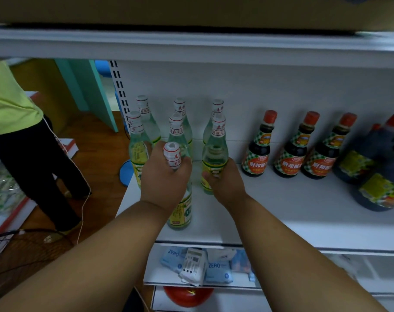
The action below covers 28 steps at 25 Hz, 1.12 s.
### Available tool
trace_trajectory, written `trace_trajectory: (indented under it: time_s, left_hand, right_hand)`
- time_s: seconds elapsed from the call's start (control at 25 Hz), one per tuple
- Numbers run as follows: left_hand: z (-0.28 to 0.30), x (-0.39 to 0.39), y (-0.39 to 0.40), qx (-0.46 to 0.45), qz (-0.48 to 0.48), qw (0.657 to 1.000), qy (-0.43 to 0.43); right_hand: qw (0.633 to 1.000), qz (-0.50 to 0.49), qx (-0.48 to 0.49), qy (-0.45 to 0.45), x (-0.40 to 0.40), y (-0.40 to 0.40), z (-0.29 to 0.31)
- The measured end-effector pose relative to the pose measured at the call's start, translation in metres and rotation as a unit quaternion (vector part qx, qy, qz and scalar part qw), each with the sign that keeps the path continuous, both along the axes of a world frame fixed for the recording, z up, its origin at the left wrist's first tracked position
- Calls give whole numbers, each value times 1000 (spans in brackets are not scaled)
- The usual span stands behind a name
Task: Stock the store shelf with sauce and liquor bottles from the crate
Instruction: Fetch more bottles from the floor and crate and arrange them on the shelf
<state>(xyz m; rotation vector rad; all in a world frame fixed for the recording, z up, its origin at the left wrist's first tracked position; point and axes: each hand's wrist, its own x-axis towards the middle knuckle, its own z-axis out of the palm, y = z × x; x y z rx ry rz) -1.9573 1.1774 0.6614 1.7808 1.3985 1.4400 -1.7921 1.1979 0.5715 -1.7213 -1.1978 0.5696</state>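
Bottles (pixel 179 199) (pixel 214 163) stand upright on shelf (pixel 281 212), one per hand (pixel 165 174) (pixel 225 181).

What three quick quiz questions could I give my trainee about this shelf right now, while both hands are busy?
1. True or false: the left hand holds the neck of a clear glass bottle with a white cap.
2. How many small dark sauce bottles with red caps stand in a row on the white metal shelf? A) two B) three C) five
3. Fill in: the right hand has its grip on the lower body of a clear bottle with a yellow-green label, which stands ____ of the left-hand bottle.

Key: 1 true; 2 B; 3 right.
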Motion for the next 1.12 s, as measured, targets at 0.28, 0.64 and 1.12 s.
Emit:
trace_trajectory:
  time_s: [0.28, 0.64, 1.12]
  left_hand:
    - [2, 1, 0, -11, 9, 1000, 6]
    - [4, -2, -1, -20, -9, 1000, 6]
    - [-8, -26, -16, -73, -81, 992, 63]
  right_hand:
    - [1000, 8, -8, -5, 2, 0, 1]
    - [998, -13, -60, 22, -6, -9, 3]
    - [982, 177, -51, 40, -76, -87, 16]
